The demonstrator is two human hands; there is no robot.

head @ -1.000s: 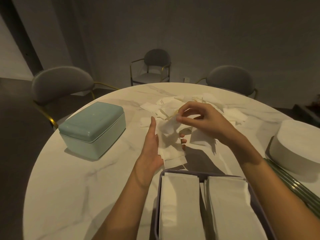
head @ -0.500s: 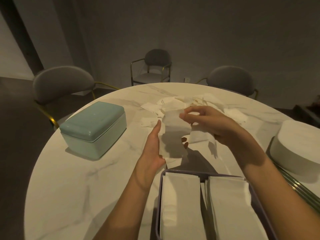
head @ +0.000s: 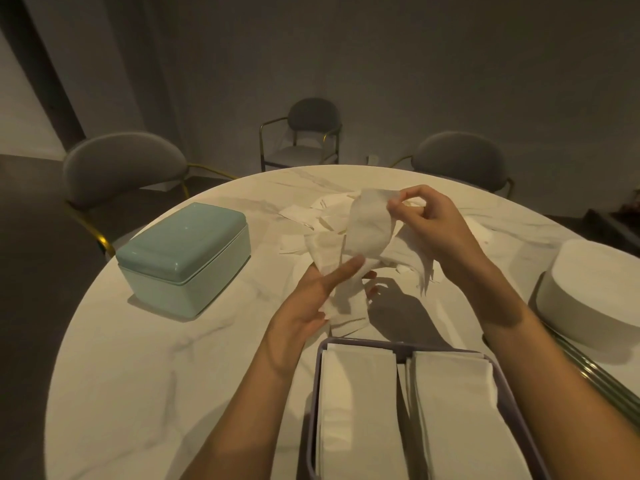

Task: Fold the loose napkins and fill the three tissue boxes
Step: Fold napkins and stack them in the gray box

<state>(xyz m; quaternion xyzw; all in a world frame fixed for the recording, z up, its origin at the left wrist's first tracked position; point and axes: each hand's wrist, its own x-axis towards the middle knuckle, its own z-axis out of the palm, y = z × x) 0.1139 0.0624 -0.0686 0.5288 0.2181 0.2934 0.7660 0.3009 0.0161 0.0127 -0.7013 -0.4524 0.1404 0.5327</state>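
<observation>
No legible text — dim view, perhaps.

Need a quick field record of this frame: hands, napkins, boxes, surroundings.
left hand: thumb pressed on a napkin lying across the palm
right hand: pinch grip on the top of a raised napkin
loose pile: unfolded napkins behind the hands
open box: nearest, two stacks of folded napkins inside
teal box: lid on, at left
white box: round, lid on, at right
table: round, marble
chairs: three, beyond the table
</observation>
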